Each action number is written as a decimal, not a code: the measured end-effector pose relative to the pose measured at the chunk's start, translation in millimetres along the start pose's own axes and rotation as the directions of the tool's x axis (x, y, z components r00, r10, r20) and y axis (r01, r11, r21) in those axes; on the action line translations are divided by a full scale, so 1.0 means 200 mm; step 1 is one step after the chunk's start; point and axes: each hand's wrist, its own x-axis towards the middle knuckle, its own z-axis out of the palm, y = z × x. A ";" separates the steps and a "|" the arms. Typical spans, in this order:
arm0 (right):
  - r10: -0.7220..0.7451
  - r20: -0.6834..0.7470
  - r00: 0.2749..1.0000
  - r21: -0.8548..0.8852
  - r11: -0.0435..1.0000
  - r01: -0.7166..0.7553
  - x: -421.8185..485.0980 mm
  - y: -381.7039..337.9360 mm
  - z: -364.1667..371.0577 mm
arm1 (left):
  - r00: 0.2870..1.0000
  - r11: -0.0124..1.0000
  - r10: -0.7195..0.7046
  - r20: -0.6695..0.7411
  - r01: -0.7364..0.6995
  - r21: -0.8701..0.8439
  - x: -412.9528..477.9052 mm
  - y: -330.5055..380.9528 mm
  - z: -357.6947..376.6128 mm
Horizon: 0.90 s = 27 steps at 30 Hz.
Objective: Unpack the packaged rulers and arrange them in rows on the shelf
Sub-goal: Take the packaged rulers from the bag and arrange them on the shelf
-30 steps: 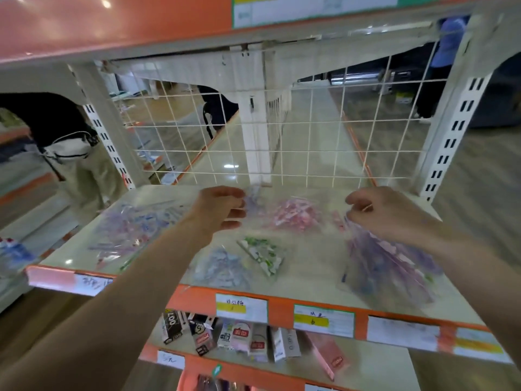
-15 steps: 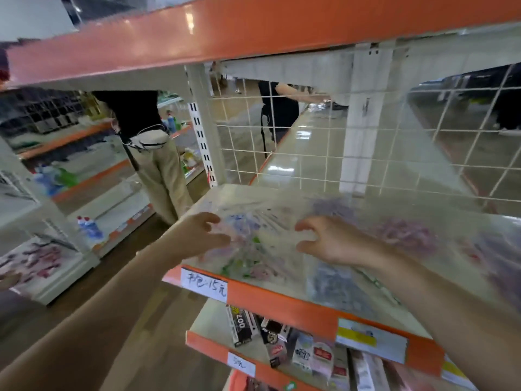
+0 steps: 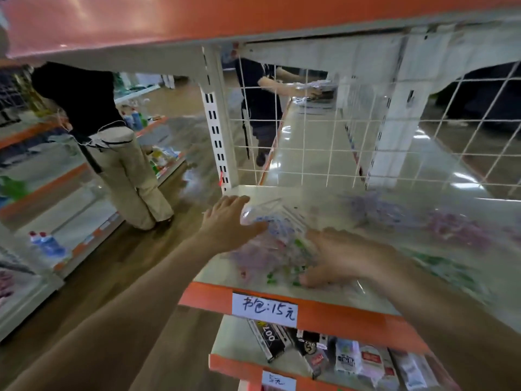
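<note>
Gripping blurred ruler packet [image 3: 282, 241], left hand [image 3: 222, 224]

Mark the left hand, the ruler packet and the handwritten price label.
left hand [image 3: 224, 224]: head view, back of the hand.
ruler packet [image 3: 282, 238]: head view, middle of the clear bag.
price label [image 3: 265, 308]: head view, centre of the paper.

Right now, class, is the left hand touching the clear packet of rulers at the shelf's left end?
Touching. The head view shows the clear end of the packet of rulers lying against the left hand, between its thumb and fingers.
</note>
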 end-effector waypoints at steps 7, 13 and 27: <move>0.077 -0.025 0.997 -0.045 0.996 -0.079 -0.09 0.00 0.09 | 0.967 0.999 -0.011 0.253 -0.002 0.050 0.15 -0.08 0.09; 0.024 -0.169 0.985 0.035 0.999 -0.018 -0.04 0.00 0.08 | 0.980 0.985 0.156 0.121 -0.146 -0.088 0.01 0.05 0.19; 0.118 -0.291 0.949 0.196 0.979 -0.061 0.26 -0.03 0.05 | 0.966 0.871 -0.250 0.065 0.254 -0.421 0.05 -0.23 0.07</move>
